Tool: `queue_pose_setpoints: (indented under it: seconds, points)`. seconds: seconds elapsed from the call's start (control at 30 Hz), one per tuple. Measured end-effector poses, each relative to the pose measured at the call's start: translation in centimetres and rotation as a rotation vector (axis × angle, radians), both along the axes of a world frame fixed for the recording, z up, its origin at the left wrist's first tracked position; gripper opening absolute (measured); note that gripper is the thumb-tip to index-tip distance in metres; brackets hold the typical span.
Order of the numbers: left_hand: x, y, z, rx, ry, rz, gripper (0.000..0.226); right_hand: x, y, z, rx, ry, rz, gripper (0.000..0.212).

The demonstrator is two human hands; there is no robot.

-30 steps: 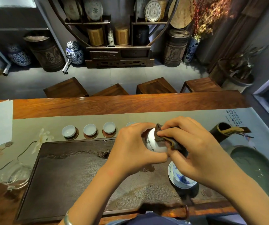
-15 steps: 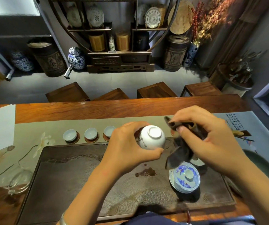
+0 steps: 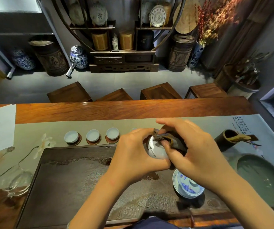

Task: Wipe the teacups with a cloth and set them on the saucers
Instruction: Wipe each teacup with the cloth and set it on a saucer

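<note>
Our left hand (image 3: 133,156) curls round a white teacup (image 3: 156,150), holding it above the dark tray (image 3: 76,182) on the surface. Our right hand (image 3: 194,151) pinches a brown cloth (image 3: 174,141) against the cup's right side. Three cups (image 3: 93,135) sit on saucers (image 3: 93,142) farther left.

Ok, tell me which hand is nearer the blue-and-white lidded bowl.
Right. The right hand hangs directly above the lidded bowl, hiding part of it; the left hand is farther left, gripping the white cup.
</note>
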State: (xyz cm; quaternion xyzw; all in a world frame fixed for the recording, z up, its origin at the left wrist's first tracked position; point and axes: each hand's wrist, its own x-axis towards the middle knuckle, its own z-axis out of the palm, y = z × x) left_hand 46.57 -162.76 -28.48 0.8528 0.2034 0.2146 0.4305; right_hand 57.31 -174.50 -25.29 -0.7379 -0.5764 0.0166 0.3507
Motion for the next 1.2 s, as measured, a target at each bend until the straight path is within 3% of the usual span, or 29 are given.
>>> queue_pose_setpoints:
  seconds: [0.23, 0.37, 0.6, 0.77, 1.07, 1.2]
  points:
    - [0.1, 0.0, -0.8, 0.040, 0.006, -0.001, 0.052, -0.2, -1.3, -0.4, -0.038, 0.005, -0.022, 0.046]
    - [-0.1, 0.3, -0.7, -0.030, -0.017, 0.045, 0.050, 1.8, -2.4, 0.2, 0.049, 0.504, -0.003, 0.040]
    - [-0.5, 0.9, 1.4, -0.012, -0.094, -0.086, 0.055, 2.8, -1.2, -0.5, 0.362, 0.803, -0.130, 0.034]
    - [-0.3, 0.2, 1.7, 0.048, -0.133, -0.055, 0.052, 1.3, -0.1, -0.9, 0.292, 0.662, -0.109, 0.037]
    - [-0.6, 0.1, 0.6, 0.017, -0.135, 0.151, 0.051, 0.0, -2.3, -1.9, 0.250, 0.714, -0.072, 0.047]
    - [-0.6, 0.7, 0.6, 0.030, -0.114, 0.126, 0.051, -1.2, -2.4, -2.6, 0.255, 0.633, -0.131, 0.044]
